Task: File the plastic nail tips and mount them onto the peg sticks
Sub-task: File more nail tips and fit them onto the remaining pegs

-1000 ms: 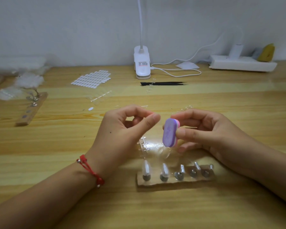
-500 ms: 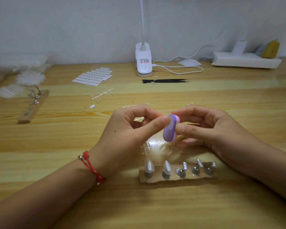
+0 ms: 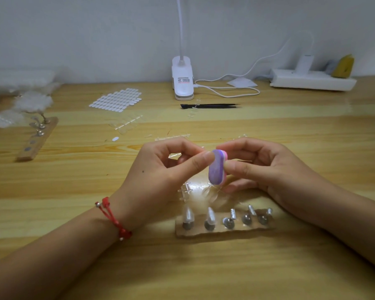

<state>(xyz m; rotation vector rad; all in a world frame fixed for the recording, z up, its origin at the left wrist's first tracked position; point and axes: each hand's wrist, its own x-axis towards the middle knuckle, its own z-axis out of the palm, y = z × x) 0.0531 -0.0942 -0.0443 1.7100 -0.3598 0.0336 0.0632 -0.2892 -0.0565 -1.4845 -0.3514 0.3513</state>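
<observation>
now the left hand [image 3: 160,176] has closed the gap, its pinched nail tip, too small to see, meeting the purple buffer block [image 3: 217,166] the right hand [image 3: 260,167] pinches; filing is likely underway.

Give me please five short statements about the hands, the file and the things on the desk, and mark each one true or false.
1. The right hand holds the purple and pink file block. True.
2. The left hand rests flat on the table. False: it is raised, with thumb and forefinger pinched next to the file block.
3. The near wooden peg board has nail tips on all five pegs. False: only the two left pegs carry one; the other three are bare.
4. The black tweezers lie in front of the white clip lamp. True.
5. A red cord is tied on the right wrist. False: the red cord is on the left wrist.
</observation>
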